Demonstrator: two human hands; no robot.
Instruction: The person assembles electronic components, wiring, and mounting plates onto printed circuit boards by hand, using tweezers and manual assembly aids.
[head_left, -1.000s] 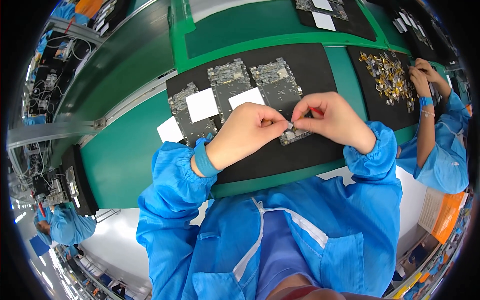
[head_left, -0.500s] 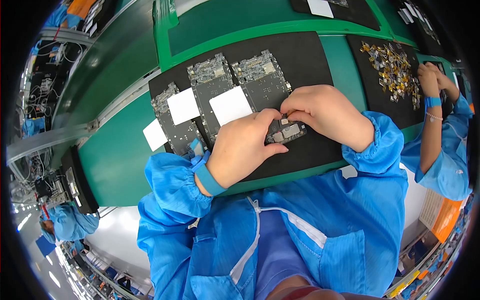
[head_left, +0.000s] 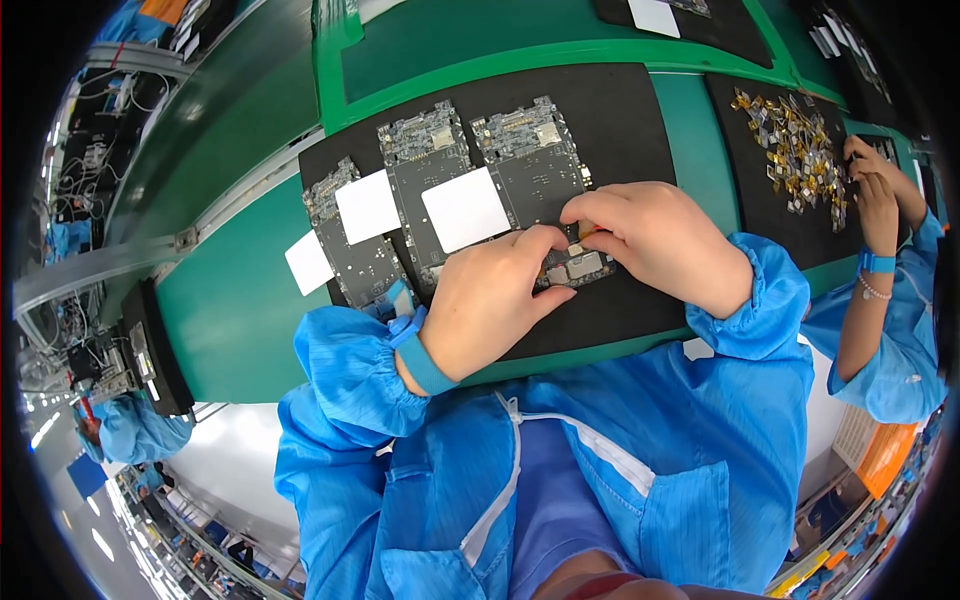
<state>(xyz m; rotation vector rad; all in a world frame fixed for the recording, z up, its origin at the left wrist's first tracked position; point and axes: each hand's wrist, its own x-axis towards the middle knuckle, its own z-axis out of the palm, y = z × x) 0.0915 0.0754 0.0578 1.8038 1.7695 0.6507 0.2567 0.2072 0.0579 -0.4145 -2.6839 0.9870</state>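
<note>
The rightmost circuit board [head_left: 541, 186] lies on a black mat [head_left: 630, 120], its lower end between my hands. My left hand [head_left: 490, 295] grips that board's left side near the lower end, thumb and index finger bent around it; the other fingers are hidden. Above the silver-covered part of the board, my right hand [head_left: 668, 236] pinches a tiny orange-gold part [head_left: 588, 229], mostly covered by the fingertips. To the left lie a middle circuit board [head_left: 425, 145] and a left circuit board [head_left: 350, 265]. A white card [head_left: 466, 209] sits across the middle and right boards.
Another white card [head_left: 368, 207] and a third white card [head_left: 310, 264] rest by the left boards. On the right, a black mat holds a pile of small gold-and-white parts [head_left: 795, 150]; a co-worker's hands [head_left: 878, 195] are beside it. A green-taped divider [head_left: 520, 58] runs behind my mat.
My right fingertips have shifted slightly, and more of the orange-gold part shows between them. My left hand stays at the board. The co-worker's hands have moved a little apart.
</note>
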